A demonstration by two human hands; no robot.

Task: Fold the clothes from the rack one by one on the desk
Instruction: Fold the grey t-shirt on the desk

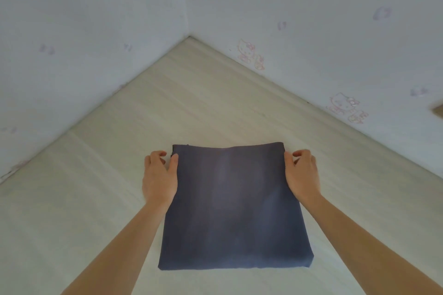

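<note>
1. Lying flat between the two hands was a dark blue-grey folded garment [230, 208], squared into a neat rectangle on the pale wood-grain desk [100, 199].
2. The left hand [159, 176] sat at the garment's far left corner, palm down, wrist straight and forearm reaching in from the lower left.
3. Its thumb [173, 163] lay on top of the cloth along the left edge, while the other fingers curled down beside the edge; it appeared to pinch that corner, though the fingertips were hidden.
4. The right hand [302, 175] mirrored it at the far right corner, forearm coming in from the lower right.
5. Its thumb [288, 163] rested against the right edge of the cloth and the fingers curled downward just beyond it; it seemed to pinch the corner too, but the contact under the cloth could not be seen.
6. The near edge of the garment lay well back from both hands, between the forearms, with a thick fold showing at its near right corner.
7. Beyond the hands, the desk ran into a corner formed by two white walls [335, 19].
8. Faded pink cartoon-cat stickers [250, 54] marked the wall past the right hand; no writing or label was legible on wall or garment.
</note>
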